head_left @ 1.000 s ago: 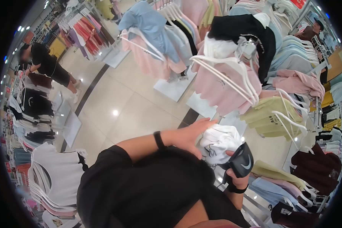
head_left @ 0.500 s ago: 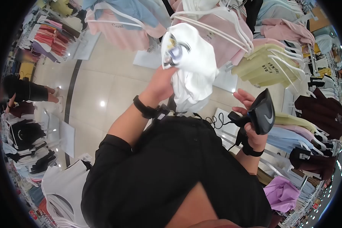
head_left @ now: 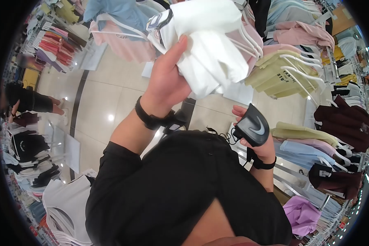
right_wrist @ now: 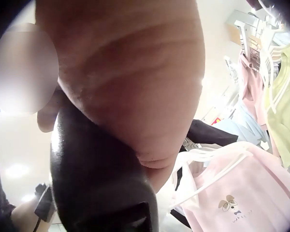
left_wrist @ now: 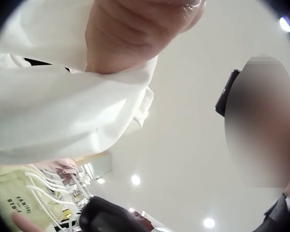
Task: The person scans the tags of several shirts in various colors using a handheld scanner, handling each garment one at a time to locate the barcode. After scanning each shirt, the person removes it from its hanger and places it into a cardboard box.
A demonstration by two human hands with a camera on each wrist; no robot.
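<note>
Bright ceiling lights (left_wrist: 136, 180) glare; fisheye edges darken.

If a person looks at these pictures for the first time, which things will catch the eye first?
Probably the bright white garment, which the left hand holds at the top middle of the head view. Next may come the black handheld device in the right hand, lower and to the right. Above and right of it, yellow-green shirts hang.
</note>
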